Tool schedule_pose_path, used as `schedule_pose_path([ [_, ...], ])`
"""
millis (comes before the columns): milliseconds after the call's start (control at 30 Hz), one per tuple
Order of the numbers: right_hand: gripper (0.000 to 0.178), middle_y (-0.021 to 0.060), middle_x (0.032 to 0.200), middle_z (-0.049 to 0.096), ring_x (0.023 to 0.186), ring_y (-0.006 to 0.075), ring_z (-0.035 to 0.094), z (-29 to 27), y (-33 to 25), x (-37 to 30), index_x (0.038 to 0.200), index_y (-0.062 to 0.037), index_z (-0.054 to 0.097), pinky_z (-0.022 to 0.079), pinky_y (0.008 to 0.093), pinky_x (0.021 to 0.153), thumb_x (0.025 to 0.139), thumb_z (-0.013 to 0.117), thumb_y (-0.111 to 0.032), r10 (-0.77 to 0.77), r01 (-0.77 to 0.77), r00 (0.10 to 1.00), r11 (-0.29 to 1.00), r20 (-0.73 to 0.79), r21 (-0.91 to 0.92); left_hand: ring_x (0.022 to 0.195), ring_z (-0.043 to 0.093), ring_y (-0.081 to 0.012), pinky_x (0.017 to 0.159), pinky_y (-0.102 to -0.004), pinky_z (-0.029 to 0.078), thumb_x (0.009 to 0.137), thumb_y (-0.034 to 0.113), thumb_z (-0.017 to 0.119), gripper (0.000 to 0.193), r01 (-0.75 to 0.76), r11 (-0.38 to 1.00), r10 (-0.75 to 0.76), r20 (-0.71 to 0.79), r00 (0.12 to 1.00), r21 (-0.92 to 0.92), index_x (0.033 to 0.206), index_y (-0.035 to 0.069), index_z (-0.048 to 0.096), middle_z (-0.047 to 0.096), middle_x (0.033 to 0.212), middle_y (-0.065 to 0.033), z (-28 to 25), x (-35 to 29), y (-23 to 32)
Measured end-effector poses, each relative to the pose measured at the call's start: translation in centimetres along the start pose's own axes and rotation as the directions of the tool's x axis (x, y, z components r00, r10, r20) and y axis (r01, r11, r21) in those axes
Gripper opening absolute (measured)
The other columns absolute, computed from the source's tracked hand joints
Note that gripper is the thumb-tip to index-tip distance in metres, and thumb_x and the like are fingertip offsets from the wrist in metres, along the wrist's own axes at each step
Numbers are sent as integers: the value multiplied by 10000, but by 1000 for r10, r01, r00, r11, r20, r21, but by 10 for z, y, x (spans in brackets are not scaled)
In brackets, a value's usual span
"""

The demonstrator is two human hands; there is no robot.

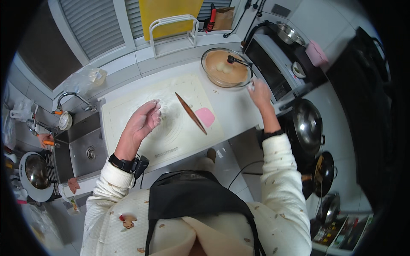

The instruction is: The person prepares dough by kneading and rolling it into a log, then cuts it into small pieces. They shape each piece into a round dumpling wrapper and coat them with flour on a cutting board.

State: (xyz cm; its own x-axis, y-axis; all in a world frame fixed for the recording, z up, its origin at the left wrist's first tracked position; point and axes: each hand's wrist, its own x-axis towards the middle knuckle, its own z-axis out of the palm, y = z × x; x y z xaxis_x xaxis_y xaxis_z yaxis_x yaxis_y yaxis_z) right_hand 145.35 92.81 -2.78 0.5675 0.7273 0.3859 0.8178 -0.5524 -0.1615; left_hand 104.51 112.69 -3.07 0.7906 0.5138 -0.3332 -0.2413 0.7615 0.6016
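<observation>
White flour (168, 118) dusts the mat (117, 115) under the half-open, apparently empty left hand (143, 121), while the bunched right hand (261, 96), any hold unclear, is beside the glass bowl (217, 81) on the desk (242, 106), so flouring seems underway, the next move likely needing looser fingers.

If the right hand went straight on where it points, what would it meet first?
Likely the glass bowl, just ahead of the right hand; depth is unclear, so they may already touch.

Rolling pin (191, 113): smooth brown wood. Mat (183, 136): matt, powder-dusted. Scraper (206, 117): smooth pink plastic. Bowl (225, 84): clear glossy glass. Sink (79, 143): satin metal. Apron (188, 192): matt black cloth.
</observation>
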Motion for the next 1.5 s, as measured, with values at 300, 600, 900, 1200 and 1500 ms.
schedule_pose_path([
  [300,381,72,1032,646,1059,270,624,153,81,182,1093,-122,606,465,490,855,769,766,-241,-286,331,936,915,204,-232,762,616,-58,637,-193,522,983,171,602,155,51,962,39,-320,947,268,1114,93,634,665,927,25,69,131,-31],
  [600,226,180,875,650,872,395,646,156,116,219,1019,-77,605,506,474,737,818,676,-150,-251,79,888,909,385,410,812,602,-84,731,-238,477,947,219,670,176,288,559,33,-368,929,777,1084,111,684,689,972,22,103,263,-63],
  [900,300,114,785,597,697,180,584,98,182,229,1074,4,615,474,337,683,802,703,-88,-213,-181,910,567,355,804,1014,682,-288,854,-419,542,824,223,744,339,-108,47,89,104,991,993,1109,44,703,671,1195,-163,163,490,-124],
  [1200,258,61,804,569,724,121,538,70,184,213,1068,10,602,453,295,691,824,673,-35,-141,-192,931,596,338,779,1136,549,-360,912,-487,499,772,277,754,429,120,-445,295,19,955,887,1158,117,659,530,1247,-133,140,555,-199],
  [1500,266,28,811,580,727,98,524,81,189,213,1073,7,605,465,278,696,813,659,-3,-109,-253,931,498,349,829,932,630,-220,812,-345,506,795,302,764,526,-162,256,148,127,981,953,1247,81,613,669,1042,-86,108,548,-164],
])
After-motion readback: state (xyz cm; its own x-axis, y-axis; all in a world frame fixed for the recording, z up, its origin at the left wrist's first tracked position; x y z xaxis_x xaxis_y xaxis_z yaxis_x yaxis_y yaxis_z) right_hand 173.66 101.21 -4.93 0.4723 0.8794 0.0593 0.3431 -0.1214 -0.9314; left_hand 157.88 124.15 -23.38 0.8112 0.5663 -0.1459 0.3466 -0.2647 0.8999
